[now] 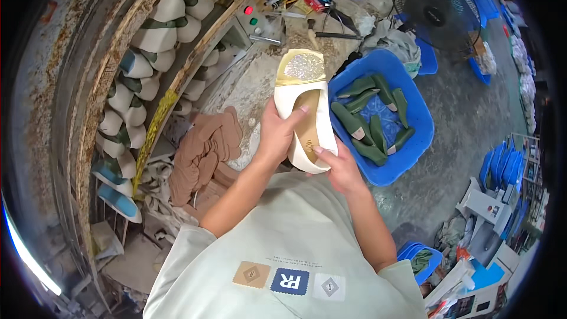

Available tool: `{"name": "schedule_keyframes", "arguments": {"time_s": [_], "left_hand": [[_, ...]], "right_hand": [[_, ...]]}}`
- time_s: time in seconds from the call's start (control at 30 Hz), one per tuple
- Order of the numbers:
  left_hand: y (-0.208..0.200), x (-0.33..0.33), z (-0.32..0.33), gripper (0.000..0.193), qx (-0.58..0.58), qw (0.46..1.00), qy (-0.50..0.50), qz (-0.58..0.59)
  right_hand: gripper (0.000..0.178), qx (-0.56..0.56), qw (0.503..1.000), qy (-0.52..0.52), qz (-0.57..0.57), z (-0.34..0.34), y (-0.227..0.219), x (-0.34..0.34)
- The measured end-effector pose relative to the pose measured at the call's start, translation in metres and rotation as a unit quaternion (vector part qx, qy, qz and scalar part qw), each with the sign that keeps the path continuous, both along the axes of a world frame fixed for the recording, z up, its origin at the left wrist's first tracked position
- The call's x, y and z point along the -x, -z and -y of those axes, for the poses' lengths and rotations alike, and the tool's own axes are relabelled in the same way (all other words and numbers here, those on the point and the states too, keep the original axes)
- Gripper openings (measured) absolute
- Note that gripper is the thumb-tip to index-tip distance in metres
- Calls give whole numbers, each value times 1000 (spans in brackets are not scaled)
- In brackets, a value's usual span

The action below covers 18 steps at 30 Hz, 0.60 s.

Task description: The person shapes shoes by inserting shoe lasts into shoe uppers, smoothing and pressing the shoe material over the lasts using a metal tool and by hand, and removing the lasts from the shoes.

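Note:
A white flat shoe (283, 101) with a gold toe and a glittery patch is held out in front of me, toe pointing away. My left hand (280, 132) grips it by the left side, its thumb reaching inside onto the tan insole. At the heel end, my right hand (341, 168) is closed round the right side, thumb also inside over the rim. The fingers beneath the shoe are hidden. Just right of the shoe stands a blue plastic tub (426, 119) with several dark green shoe lasts (352, 123) lying in it.
On the left, wooden-edged racks hold rows of white shoes on green lasts (155, 38). A crumpled brown glove-like cloth (204, 147) lies by my left forearm. Pliers (344, 19) and a brush (312, 32) lie on the bench ahead. A black fan (437, 12) stands at the far right.

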<state>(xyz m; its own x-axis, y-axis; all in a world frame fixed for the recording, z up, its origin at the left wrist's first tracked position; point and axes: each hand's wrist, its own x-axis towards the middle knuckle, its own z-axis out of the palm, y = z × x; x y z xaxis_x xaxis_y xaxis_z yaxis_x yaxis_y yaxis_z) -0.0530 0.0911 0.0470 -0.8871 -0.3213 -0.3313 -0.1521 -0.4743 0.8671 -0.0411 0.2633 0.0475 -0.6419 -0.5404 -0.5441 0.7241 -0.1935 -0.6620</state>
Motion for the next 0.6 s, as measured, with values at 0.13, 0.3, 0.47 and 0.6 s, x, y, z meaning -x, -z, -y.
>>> {"name": "schedule_keyframes", "arguments": {"time_s": [0.13, 0.3, 0.47, 0.6], "left_hand": [[14, -4, 24, 51, -121, 991, 21, 48], [54, -12, 40, 60, -293, 947, 67, 118], [70, -39, 46, 69, -257, 953, -39, 158], [90, -73, 18, 70, -271, 930, -78, 238]], "right_hand": [[50, 0, 989, -145, -40, -5, 23, 3], [48, 51, 955, -280, -79, -15, 80, 9], [45, -272, 948, -133, 102, -114, 236, 35], [46, -484, 853, -151, -124, -209, 368, 63]]}}
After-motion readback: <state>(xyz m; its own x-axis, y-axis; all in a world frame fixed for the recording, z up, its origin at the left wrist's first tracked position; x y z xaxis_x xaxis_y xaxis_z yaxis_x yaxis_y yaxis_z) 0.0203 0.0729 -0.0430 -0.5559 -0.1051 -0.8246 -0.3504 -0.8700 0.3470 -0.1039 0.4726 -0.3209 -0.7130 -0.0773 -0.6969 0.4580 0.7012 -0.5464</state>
